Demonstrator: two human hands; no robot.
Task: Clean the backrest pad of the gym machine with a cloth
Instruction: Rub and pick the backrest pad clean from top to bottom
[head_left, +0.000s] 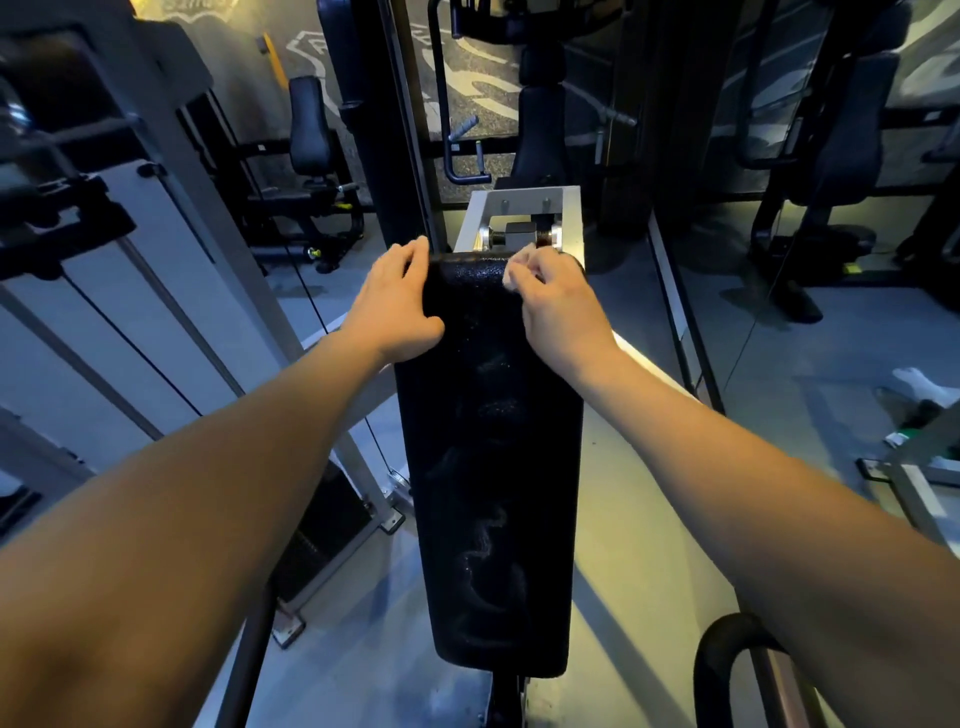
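The long black backrest pad (493, 457) runs away from me down the middle of the view, with faint pale smears on its surface. My left hand (397, 306) grips the pad's far left corner, fingers over the top edge and thumb on the face. My right hand (558, 301) sits at the far right corner, its fingers curled round a small pale cloth (517, 267) that it presses against the pad's top edge. Most of the cloth is hidden inside the hand.
A grey metal frame with a roller bracket (522, 218) stands just beyond the pad's top. A weight stack and cables (332, 525) lie to the left, a curved black handle (727, 660) at lower right. Other dark gym machines (311, 135) surround the grey floor.
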